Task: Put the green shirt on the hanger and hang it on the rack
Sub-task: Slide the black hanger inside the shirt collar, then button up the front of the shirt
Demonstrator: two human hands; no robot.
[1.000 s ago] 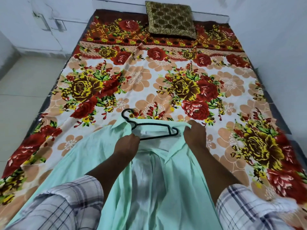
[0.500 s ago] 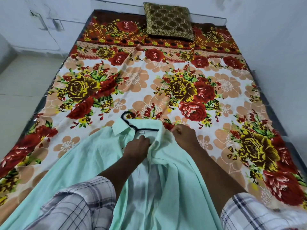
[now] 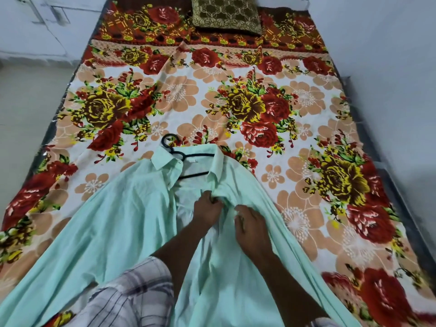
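Observation:
The light green shirt (image 3: 122, 223) lies spread on the bed with its collar toward the far side and its front open. A black hanger (image 3: 188, 156) sits inside the collar, its hook poking out past the left collar tip. My left hand (image 3: 207, 206) pinches the edge of the right front panel just below the collar. My right hand (image 3: 252, 230) rests beside it on the same panel, fingers curled into the cloth. No rack is in view.
The bed carries a floral sheet (image 3: 271, 109) in red, yellow and peach. A dark patterned cushion (image 3: 226, 14) lies at the head. Pale floor (image 3: 30, 107) runs along the left side, a white wall (image 3: 389, 67) along the right.
Both hands have come down from the collar to the shirt's front opening. The right collar side now lies over the hanger's right arm, and the hanger sits deeper inside the shirt.

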